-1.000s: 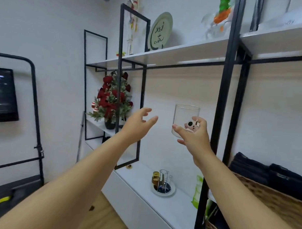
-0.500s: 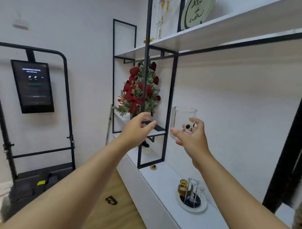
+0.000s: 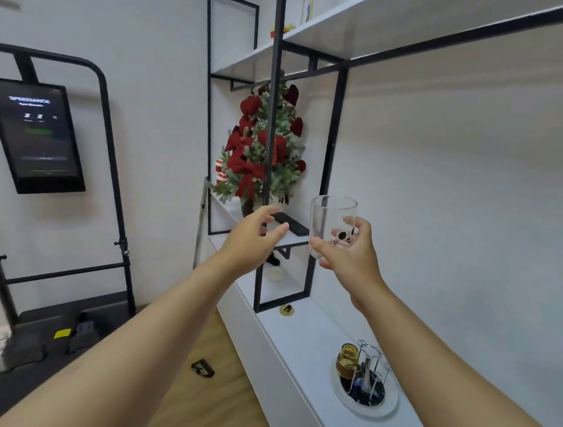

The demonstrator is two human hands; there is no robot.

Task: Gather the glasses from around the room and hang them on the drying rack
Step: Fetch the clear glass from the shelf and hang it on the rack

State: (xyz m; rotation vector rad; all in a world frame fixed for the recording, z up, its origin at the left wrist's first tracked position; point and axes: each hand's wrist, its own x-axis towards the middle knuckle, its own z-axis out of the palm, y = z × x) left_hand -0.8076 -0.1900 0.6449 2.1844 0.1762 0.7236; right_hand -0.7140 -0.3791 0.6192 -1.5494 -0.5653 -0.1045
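My right hand grips a clear glass with a small cartoon print, upright at chest height in front of the shelving. My left hand is stretched out beside it, fingers apart and holding nothing. Down on the white cabinet top stands the drying rack, a wire stand on a round white base, with an amber glass hanging on it. The rack is well below and slightly right of the held glass.
A black metal shelf frame rises just behind my hands, with a red-bowed small tree and a dark remote on its shelf. A black stand with a screen is at the left. Wooden floor lies below.
The view has swung to the left and downward, so the basket at the right has left the frame and the rack now sits lower right. Both hands keep their pose, the glass still held.
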